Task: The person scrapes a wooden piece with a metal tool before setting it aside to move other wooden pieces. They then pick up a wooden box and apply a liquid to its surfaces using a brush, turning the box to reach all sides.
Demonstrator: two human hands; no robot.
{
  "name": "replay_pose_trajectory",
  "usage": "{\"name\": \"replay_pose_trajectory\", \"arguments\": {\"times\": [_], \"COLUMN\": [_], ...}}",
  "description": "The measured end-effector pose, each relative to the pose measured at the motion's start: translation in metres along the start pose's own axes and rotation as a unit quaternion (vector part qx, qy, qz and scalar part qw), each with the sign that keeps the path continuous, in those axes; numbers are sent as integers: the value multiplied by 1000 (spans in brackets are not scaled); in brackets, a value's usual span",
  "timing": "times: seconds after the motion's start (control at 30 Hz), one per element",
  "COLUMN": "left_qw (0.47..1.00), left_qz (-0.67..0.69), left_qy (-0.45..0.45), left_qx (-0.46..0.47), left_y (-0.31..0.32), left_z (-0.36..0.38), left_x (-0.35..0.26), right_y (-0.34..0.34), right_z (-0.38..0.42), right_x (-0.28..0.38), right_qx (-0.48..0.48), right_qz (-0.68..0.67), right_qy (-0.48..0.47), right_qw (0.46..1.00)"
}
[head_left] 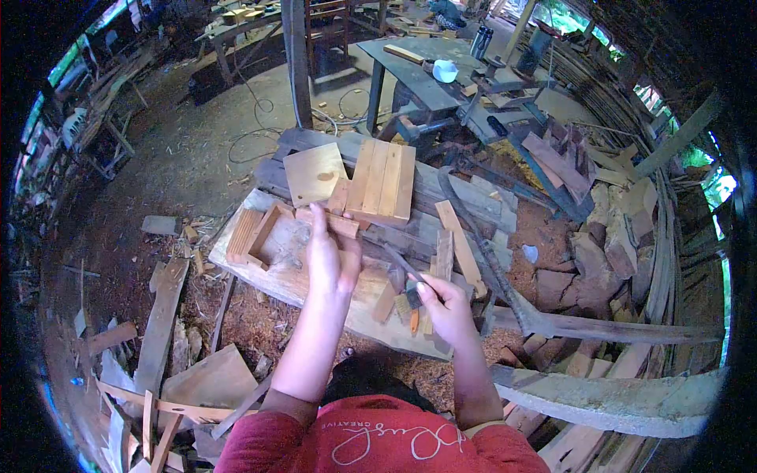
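My left hand (pixel 330 256) is closed on a small wooden block (pixel 341 226), its thumb lying across the near side. In my right hand (pixel 445 305) is a narrow dark tool (pixel 404 261), perhaps a file or a blade, pointing up and left toward that block. Left of my left hand, an open wooden frame (pixel 256 236) rests on the workbench (pixel 277 277). Beyond the hands stand a slatted wooden box or panel (pixel 384 177) and a thin square board (pixel 315 173). Small wood pieces and an orange-handled item (pixel 414 320) lie beside my right hand.
A long curved wooden bar (pixel 485 252) crosses the bench's right side, near a loose wooden strip (pixel 460 248). Further back is a dark table (pixel 410 71) with a white bowl (pixel 445 71) and a bottle (pixel 479 42). Scrap boards (pixel 162 315) lie on the left floor.
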State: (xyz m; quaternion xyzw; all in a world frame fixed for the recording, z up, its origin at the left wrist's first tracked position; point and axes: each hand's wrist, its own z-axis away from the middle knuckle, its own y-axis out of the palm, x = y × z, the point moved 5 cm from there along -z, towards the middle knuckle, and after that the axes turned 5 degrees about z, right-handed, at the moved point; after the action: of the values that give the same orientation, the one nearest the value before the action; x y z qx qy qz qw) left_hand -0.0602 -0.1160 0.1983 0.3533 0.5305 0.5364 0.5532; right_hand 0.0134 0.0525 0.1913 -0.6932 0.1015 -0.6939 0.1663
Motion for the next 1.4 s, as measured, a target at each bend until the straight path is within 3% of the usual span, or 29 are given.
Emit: {"name": "replay_pose_trajectory", "arguments": {"times": [0.1,0.13,0.23,0.3,0.6,1.4], "left_qw": [999,999,998,997,992,990], "left_qz": [-15,6,17,24,64,87], "left_qy": [23,34,57,62,72,73], "left_qx": [-34,4,-24,-35,-78,-84], "left_y": [16,12,4,3,-4,-17], "left_z": [11,5,-2,-3,-8,-23], "left_x": [-8,-10,-14,-14,-11,-9], "right_y": [-6,-5,-7,-8,-10,-14], "right_z": [-2,-2,-4,-4,-6,-13], "right_x": [9,8,2,-3,-7,-11], "right_qx": [-38,-40,-64,-49,-52,-66], "right_qz": [-31,-31,-70,-127,-226,-241], "right_qy": [-30,-32,-22,45,62,69], "right_qw": [998,998,995,990,971,966]}}
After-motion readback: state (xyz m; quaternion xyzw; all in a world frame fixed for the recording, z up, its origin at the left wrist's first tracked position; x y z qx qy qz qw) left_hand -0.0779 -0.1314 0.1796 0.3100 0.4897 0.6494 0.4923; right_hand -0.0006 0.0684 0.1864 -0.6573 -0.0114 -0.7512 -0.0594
